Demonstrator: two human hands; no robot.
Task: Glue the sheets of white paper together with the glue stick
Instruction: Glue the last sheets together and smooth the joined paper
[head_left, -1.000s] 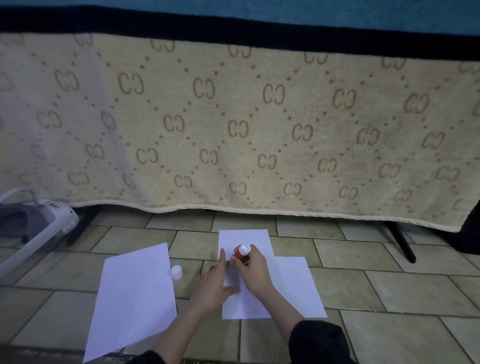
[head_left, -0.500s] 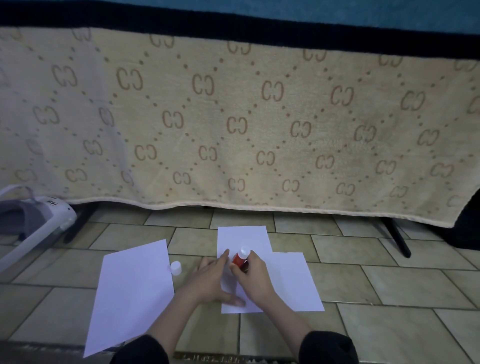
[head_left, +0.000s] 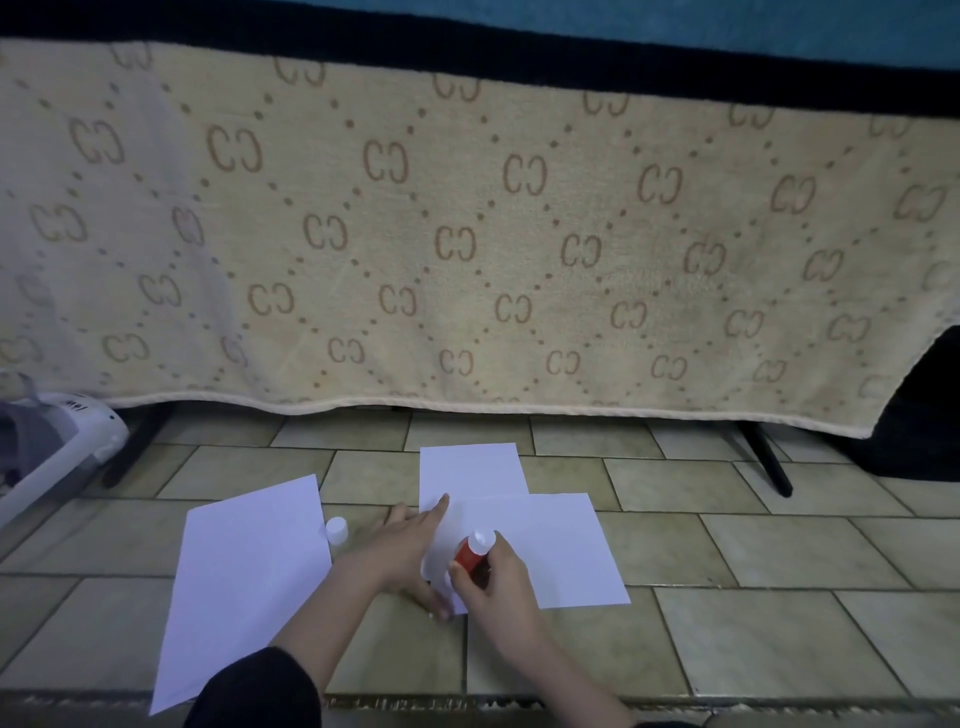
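Two overlapping white sheets lie on the tiled floor: an upright sheet (head_left: 470, 470) and a wider sheet (head_left: 561, 551) across its right side. My left hand (head_left: 402, 553) lies flat with spread fingers on the upright sheet's left edge, pinning it. My right hand (head_left: 493, 582) grips a red glue stick (head_left: 470, 553), white end up, over the near part of the sheets. A third white sheet (head_left: 244, 582) lies apart to the left. The glue stick's white cap (head_left: 336, 530) stands between that sheet and my left hand.
A beige patterned blanket (head_left: 467, 249) hangs over a rack just beyond the sheets, with black rack legs (head_left: 766, 460) on the floor at right and left. A white and grey appliance (head_left: 57, 447) sits at the far left. A dark object (head_left: 924, 415) stands at the far right.
My right hand has slid the glue stick toward me, from the upper middle of the sheets to their near edge. My left hand has stayed pressed on the paper.
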